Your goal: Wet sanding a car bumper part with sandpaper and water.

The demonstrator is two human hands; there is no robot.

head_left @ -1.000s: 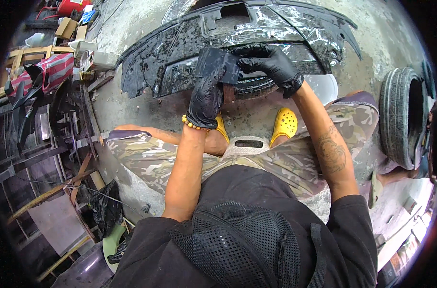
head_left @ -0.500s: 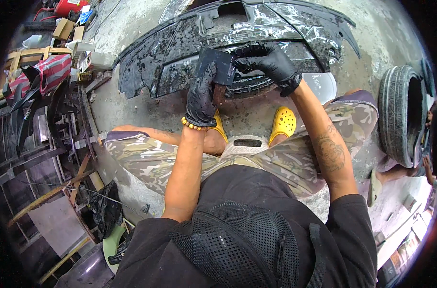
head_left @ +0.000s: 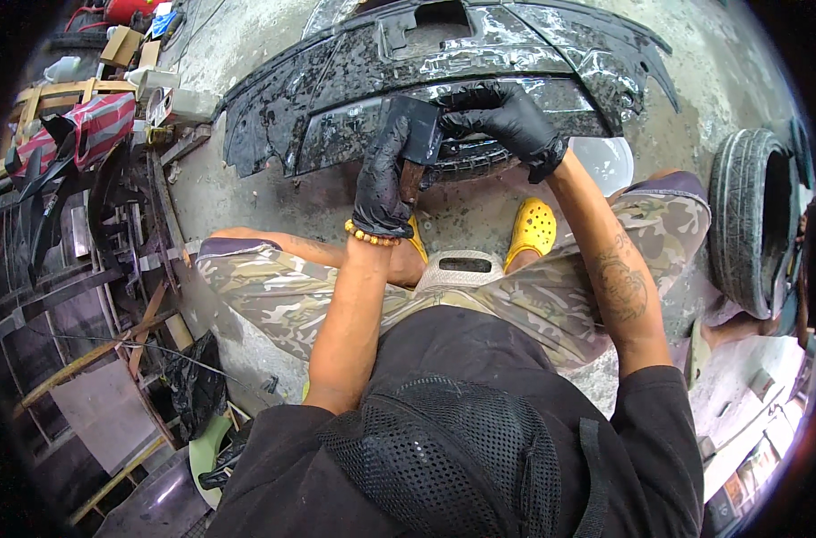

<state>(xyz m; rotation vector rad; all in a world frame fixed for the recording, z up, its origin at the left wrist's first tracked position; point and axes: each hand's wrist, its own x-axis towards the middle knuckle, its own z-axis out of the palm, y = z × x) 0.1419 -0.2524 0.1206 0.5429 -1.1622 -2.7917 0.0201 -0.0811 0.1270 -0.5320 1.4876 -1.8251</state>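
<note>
My left hand point(head_left: 385, 179), in a black glove with a beaded bracelet at the wrist, grips a brown block point(head_left: 410, 181). Over the block's upper part lies a dark sheet point(head_left: 419, 131), which looks like sandpaper and bends down at its right edge. My right hand point(head_left: 506, 121), also gloved, has its fingers closed at that edge; whether they pinch the sheet is hard to see. Just beyond both hands rests a wet black car bumper point(head_left: 345, 99) with a rectangular opening, propped on a tire point(head_left: 471, 166).
A large tire point(head_left: 749, 224) stands at the right, with another person's leg point(head_left: 731, 330) near it. Beside the bumper sits a whitish round container point(head_left: 602, 161). Metal frames, wood and a striped bag point(head_left: 76, 134) crowd the left. Yellow clogs point(head_left: 533, 226) are on my feet.
The dark sheet faced me flat and wide; now it looks narrower, with its right side folded down against the block. My left hand has shifted slightly to the right.
</note>
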